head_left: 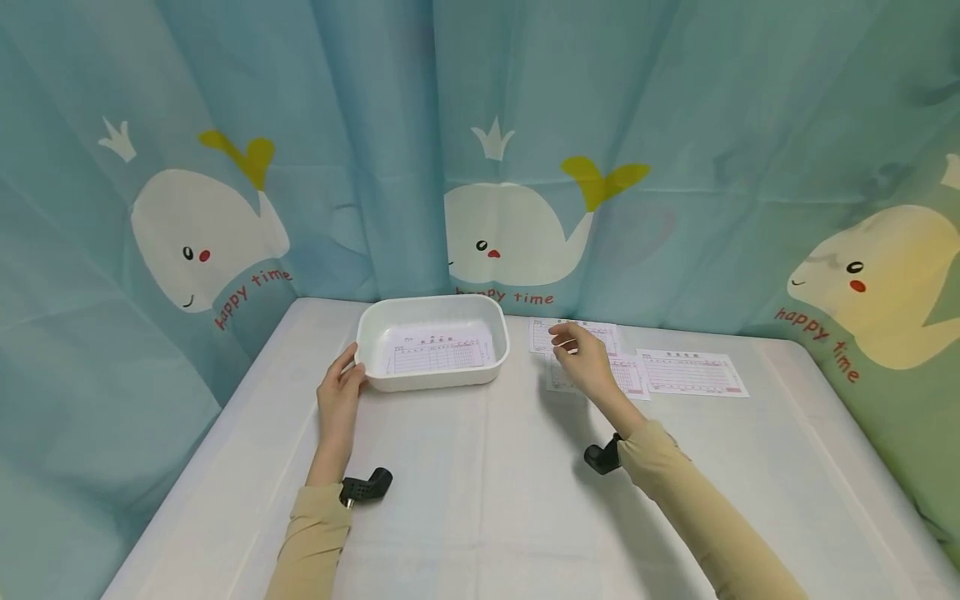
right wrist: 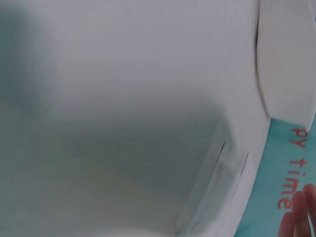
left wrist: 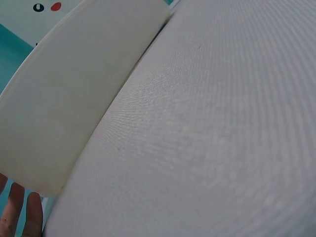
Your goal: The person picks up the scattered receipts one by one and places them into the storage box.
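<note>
A white plastic tray stands at the back of the table, with printed paper slips lying in it. My left hand touches the tray's left end near the front corner; in the left wrist view its straight fingers show beside the tray wall. My right hand hovers over the slips to the right of the tray, fingers loosely bent and nothing visible in them. Beneath it are a rear slip and a front slip, both partly covered. A further slip lies to their right.
A white cloth covers the table. Directly behind its far edge hangs a blue-green curtain with whale prints, which also runs along both sides. Each wrist carries a black camera mount.
</note>
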Demonstrator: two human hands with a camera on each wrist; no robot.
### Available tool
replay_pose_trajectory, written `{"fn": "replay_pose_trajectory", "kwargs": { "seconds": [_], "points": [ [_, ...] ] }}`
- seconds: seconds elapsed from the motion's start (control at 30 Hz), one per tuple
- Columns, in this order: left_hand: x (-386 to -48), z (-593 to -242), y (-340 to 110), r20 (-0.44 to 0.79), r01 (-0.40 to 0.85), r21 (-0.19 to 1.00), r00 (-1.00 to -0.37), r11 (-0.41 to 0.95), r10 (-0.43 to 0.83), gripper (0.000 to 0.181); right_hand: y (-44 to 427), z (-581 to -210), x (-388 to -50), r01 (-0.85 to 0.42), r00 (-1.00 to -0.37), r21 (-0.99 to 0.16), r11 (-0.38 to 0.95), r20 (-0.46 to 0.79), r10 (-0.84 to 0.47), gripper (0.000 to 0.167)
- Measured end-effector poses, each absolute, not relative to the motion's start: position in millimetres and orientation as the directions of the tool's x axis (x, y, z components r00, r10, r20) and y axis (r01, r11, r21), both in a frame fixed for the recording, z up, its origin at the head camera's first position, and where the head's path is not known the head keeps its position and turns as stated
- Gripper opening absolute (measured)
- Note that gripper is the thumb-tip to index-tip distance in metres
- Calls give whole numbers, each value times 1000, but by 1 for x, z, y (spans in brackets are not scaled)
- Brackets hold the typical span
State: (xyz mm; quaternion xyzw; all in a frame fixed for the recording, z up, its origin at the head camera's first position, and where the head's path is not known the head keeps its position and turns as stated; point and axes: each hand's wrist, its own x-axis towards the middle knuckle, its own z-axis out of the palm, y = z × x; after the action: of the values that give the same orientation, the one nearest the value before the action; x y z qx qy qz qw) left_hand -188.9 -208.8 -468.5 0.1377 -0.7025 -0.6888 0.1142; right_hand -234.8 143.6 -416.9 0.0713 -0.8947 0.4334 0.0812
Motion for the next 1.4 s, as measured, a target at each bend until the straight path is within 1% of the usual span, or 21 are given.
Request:
{"fn": "replay_pose_trajectory", "kwargs": {
  "seconds": [0.17, 0.33, 0.57, 0.8, 1.13, 1.3, 1.4],
  "points": [
    [-189, -469, -210, -28, -36, 999, -935, 18, -354, 45, 160, -422, -235, -161, -981, -749, 642, 194, -20, 28],
    [-190, -469, -210, -33, -43, 999, -934, 21, -355, 45, 179, -429, -235, -94, -984, -727, 680, 171, 47, 28],
    [-189, -468, -210, -35, -51, 998, -936, 36, -351, 46, 207, -438, -234, -38, -977, -727, 685, 172, 129, 27],
    [-189, -469, -210, -33, -35, 999, -936, 1, -350, 45, 233, -445, -228, 38, -967, -717, 696, 148, 206, 31],
    [-189, -469, -209, -51, -51, 999, -935, -7, -350, 45, 271, -446, -222, 52, -956, -687, 725, 175, 235, 34],
    [-188, -468, -210, -39, -44, 999, -938, 8, -343, 45, 294, -446, -221, 57, -952, -653, 755, 193, 239, 36],
    [-188, -468, -210, -31, -37, 999, -939, 11, -343, 45, 307, -445, -220, 76, -951, -643, 762, 182, 249, 38]
  ]
}}
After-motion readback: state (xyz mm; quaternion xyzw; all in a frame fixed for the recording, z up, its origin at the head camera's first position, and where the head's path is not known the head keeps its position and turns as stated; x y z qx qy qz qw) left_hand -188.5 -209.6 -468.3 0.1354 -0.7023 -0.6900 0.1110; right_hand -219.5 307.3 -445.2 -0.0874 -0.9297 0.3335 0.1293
